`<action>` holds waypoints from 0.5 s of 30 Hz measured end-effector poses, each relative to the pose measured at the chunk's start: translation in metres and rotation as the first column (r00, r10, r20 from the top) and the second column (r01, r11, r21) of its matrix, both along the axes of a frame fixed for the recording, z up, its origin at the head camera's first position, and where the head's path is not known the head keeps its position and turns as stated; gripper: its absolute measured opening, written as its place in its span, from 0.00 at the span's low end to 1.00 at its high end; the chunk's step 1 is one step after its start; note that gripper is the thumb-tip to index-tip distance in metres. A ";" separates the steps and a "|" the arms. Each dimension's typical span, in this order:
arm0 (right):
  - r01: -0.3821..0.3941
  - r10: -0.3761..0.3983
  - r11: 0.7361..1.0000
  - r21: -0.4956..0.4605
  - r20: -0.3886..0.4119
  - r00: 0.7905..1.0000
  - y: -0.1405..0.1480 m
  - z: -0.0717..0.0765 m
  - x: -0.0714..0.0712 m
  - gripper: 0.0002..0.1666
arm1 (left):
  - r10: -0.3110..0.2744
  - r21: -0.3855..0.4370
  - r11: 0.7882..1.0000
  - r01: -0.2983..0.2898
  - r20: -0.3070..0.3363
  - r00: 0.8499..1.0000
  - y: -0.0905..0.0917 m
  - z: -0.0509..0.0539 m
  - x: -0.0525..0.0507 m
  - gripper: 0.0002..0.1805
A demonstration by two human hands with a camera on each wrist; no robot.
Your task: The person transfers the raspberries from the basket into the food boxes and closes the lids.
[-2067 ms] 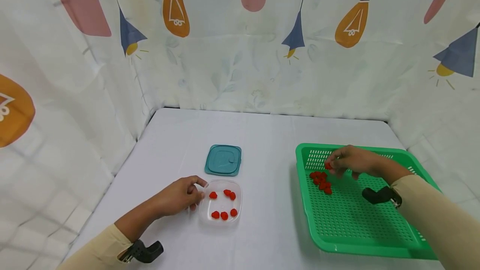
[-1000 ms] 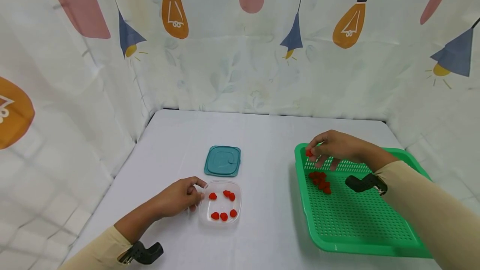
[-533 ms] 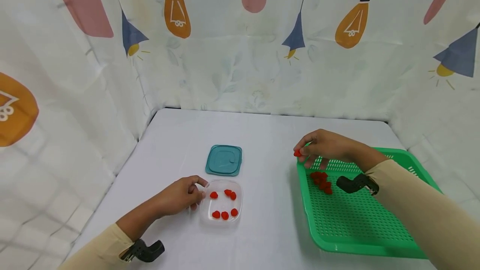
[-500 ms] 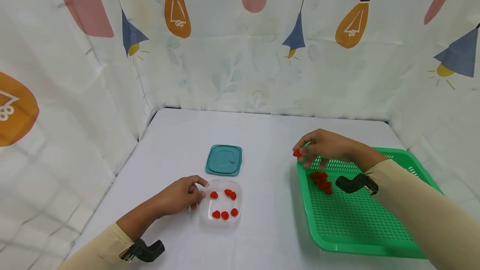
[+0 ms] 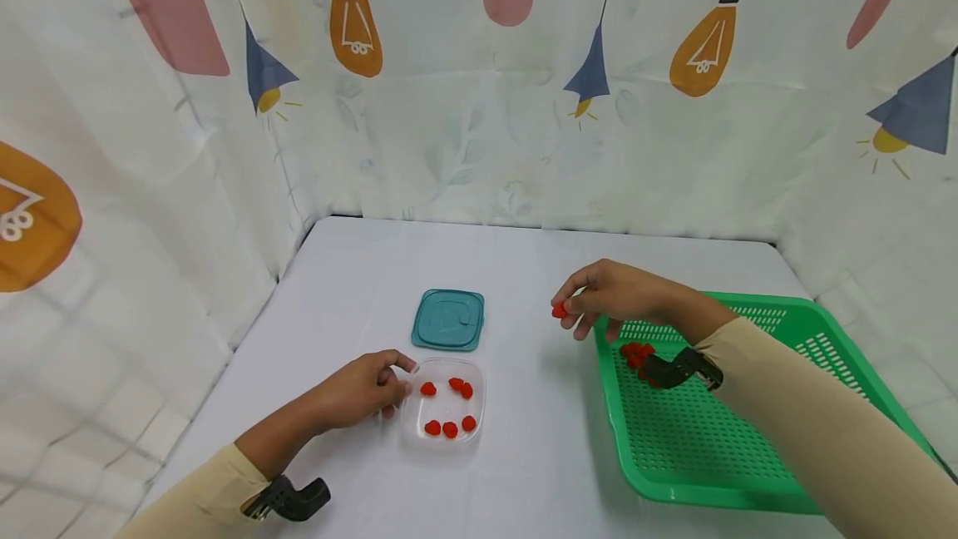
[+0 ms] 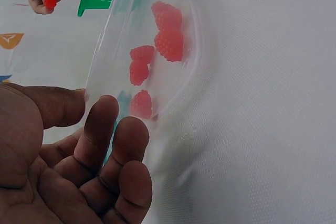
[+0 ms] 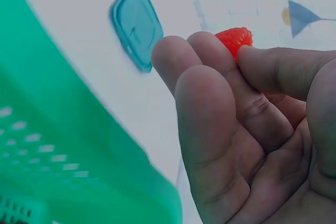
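Observation:
My right hand (image 5: 615, 293) pinches a red raspberry (image 5: 560, 310) between thumb and fingers, above the table just left of the green basket. The same raspberry (image 7: 235, 40) shows at the thumb tip in the right wrist view. My left hand (image 5: 362, 392) holds the rim of a clear plastic container (image 5: 447, 406) by its left side, thumb and forefinger at the edge. Several raspberries (image 6: 169, 44) lie inside it in two loose rows. More raspberries (image 5: 634, 353) lie in the green basket (image 5: 632, 481), partly hidden by the right wrist's black camera mount.
A teal square lid (image 5: 448, 319) lies flat on the white table (image 5: 524, 456) just behind the container. The basket's raised wall stands at the right. A printed curtain (image 5: 479, 148) hangs behind and along the sides.
My right hand has lifted a raspberry from the basket and carried it left past the basket's rim. My left hand and the container have stayed in place.

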State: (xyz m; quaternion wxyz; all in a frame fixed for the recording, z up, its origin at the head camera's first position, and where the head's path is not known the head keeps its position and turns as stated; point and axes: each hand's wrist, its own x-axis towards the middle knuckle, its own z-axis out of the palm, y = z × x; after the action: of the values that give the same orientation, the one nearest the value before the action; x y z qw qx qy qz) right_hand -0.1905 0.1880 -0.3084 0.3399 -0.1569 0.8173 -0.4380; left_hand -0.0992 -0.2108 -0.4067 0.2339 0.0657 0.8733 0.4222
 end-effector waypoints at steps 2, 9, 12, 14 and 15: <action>-0.005 0.005 1.000 -0.004 0.001 1.000 -0.005 0.000 0.000 0.12 | 0.001 0.000 1.000 -0.001 0.001 1.000 0.000 0.000 0.000 0.19; -0.030 0.030 1.000 -0.006 -0.009 0.999 -0.023 -0.001 0.002 0.11 | 0.001 0.003 1.000 -0.001 0.003 1.000 -0.001 -0.001 -0.001 0.18; -0.050 0.050 0.999 -0.004 -0.013 0.999 -0.031 -0.001 0.003 0.10 | 0.001 0.003 1.000 -0.001 0.002 1.000 -0.001 -0.001 -0.001 0.18; -0.059 0.059 0.998 -0.002 -0.016 0.998 -0.037 -0.001 0.004 0.10 | -0.002 0.002 1.000 0.002 -0.001 1.000 -0.001 -0.002 -0.001 0.18; -0.061 0.061 0.998 -0.001 -0.016 0.998 -0.039 -0.001 0.005 0.10 | -0.005 0.002 1.000 0.005 -0.003 1.000 -0.001 -0.002 -0.001 0.18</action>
State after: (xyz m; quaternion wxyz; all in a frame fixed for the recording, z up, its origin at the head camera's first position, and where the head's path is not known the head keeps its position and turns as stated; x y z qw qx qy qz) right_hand -0.1859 0.1488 -0.3098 0.3465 -0.1856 0.8145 -0.4268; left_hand -0.1006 -0.2120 -0.4085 0.2337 0.0684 0.8731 0.4223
